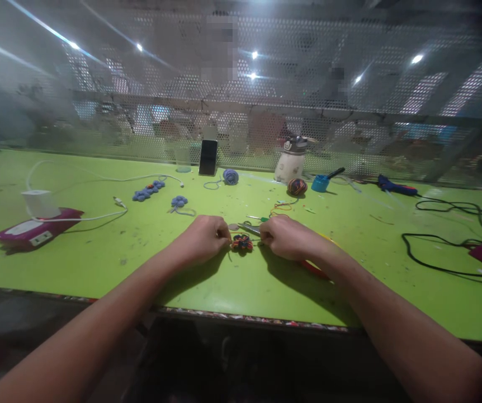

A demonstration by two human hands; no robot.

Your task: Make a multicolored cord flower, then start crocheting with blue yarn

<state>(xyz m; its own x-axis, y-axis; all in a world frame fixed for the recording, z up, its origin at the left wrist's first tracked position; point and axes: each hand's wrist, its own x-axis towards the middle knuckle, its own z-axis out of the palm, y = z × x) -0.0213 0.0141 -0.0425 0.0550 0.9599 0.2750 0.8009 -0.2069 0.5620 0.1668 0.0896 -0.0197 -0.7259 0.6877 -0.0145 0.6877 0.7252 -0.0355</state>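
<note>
A small multicoloured crocheted flower (241, 242) lies low over the green table between my hands. My left hand (206, 238) pinches at its left edge, where a short yarn tail hangs down. My right hand (286, 236) is closed just to the right, and a thin yarn strand runs from the flower to its fingertips. Metal scissor blades (249, 228) show beside the right fingers, with a red and yellow curved handle partly hidden under that wrist. Behind lie a crochet hook with a green grip (258, 218) and a multicoloured yarn ball (297, 187) with a loose strand.
Blue crocheted flowers (179, 201) and a blue yarn ball (231, 177) lie beyond my left hand. A phone (208, 158), a bottle (290, 162) and a blue tub (320, 183) stand at the back. Power strips (42, 228) with cables and a glue gun (396, 185) lie at the sides.
</note>
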